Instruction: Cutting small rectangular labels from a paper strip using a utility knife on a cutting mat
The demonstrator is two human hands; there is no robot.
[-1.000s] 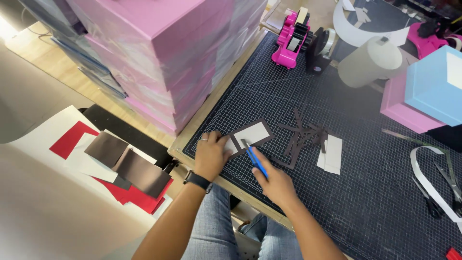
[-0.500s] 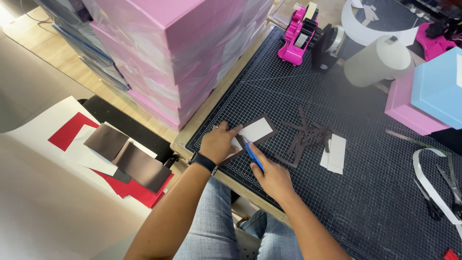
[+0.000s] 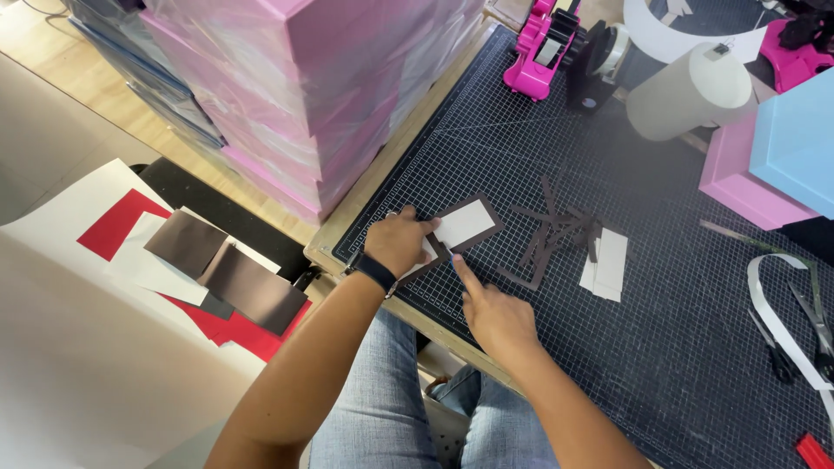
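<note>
A person seated at a tabletop point(image 3: 347, 227) pressed the left hand point(image 3: 398, 243) flat onto a dark brown card point(image 3: 427, 259) at the lower left of the black gridded cutting mat point(image 3: 678, 347), fingers spread and holding nothing. Just right of it lay a white rectangle with a brown border point(image 3: 466, 223), touching the fingertips.

The change from 1 second before was in the right hand point(image 3: 493, 314): the blue tool it had held against the card was no longer visible, and the hand rested below the card with its index finger stretched toward the card's lower edge, the other fingers curled loosely; whether anything was tucked beneath the palm could not be told. By that reading, a stroke along the card had apparently finished, and the work had passed from cutting to steadying or checking the piece. The camera had also drawn closer and shifted, so the mat filled more of the frame.

Brown offcut strips point(image 3: 556, 233) lay scattered at the centre of the mat beside 2 white slips point(image 3: 605, 263). A pink tape dispenser point(image 3: 540, 52) stood at the top, a pale paper roll point(image 3: 691, 91) to its right, and a pink box point(image 3: 747, 187) with a light blue box point(image 3: 797, 139) on top at the right edge. Stacked pink boxes point(image 3: 313, 78) filled the upper left; scissors point(image 3: 799, 334) lay at the right. Red, white and brown sheets point(image 3: 200, 260) lay on the floor at the left.
</note>
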